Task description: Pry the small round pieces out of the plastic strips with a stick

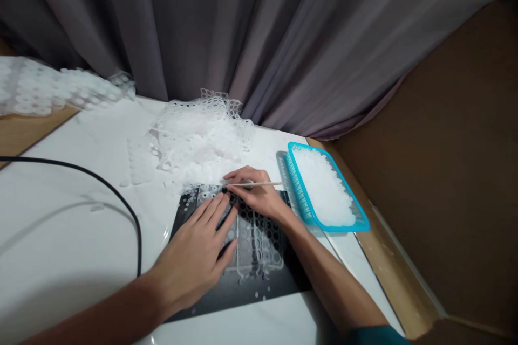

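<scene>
A translucent sheet [245, 250] full of round holes and discs lies on a black mat [218, 296]. My left hand [198, 250] rests flat on the sheet, fingers stretched out and slightly apart. Just beyond its fingertips, my right hand [257, 191] pinches a thin pale stick [267, 184], whose long end points to the right. The tip of the stick is hidden by the fingers, near the sheet's far edge. Small loose discs are scattered on the mat around the sheet.
Behind the mat spreads a heap of white perforated scraps [202, 132]. On the right stands a blue basket [302, 194] filled with small white pieces [326, 188]. A black cable [101, 179] curves across the left. More perforated sheets [52, 89] lie far left, before a grey curtain [202, 21].
</scene>
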Action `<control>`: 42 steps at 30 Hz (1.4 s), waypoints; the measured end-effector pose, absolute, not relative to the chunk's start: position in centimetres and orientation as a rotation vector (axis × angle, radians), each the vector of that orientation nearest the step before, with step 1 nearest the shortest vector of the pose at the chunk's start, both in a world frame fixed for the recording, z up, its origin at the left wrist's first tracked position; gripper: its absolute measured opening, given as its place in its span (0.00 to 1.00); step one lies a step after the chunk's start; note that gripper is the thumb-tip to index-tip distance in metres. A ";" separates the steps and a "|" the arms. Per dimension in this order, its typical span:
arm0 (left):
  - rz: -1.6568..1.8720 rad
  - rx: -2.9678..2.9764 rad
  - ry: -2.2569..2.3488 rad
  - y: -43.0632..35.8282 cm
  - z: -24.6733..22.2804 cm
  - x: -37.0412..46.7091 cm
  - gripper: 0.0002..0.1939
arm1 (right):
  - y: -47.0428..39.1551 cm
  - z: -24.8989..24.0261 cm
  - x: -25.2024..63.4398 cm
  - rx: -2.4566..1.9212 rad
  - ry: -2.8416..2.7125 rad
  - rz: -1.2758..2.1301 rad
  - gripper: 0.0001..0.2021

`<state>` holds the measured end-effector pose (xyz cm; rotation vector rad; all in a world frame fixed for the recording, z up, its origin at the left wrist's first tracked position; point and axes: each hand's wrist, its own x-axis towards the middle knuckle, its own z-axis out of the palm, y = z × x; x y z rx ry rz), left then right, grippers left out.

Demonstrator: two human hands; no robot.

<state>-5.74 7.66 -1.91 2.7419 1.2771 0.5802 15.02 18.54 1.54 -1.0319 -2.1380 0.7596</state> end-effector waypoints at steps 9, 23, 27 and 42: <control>0.548 2.744 1.294 7.5 -1.8 -5.7 0.33 | 18.9 -0.3 15.3 -0.978 -2.152 0.731 0.06; 0.503 2.776 1.313 7.5 -1.9 -5.6 0.34 | 18.6 0.3 15.7 -0.946 -2.182 0.731 0.07; 0.522 2.754 1.309 7.5 -1.8 -5.6 0.33 | 18.5 -0.4 15.8 -0.907 -2.271 0.622 0.07; 0.544 2.720 1.285 7.5 -1.4 -5.6 0.32 | 18.8 -1.3 13.4 -1.227 -1.964 0.566 0.08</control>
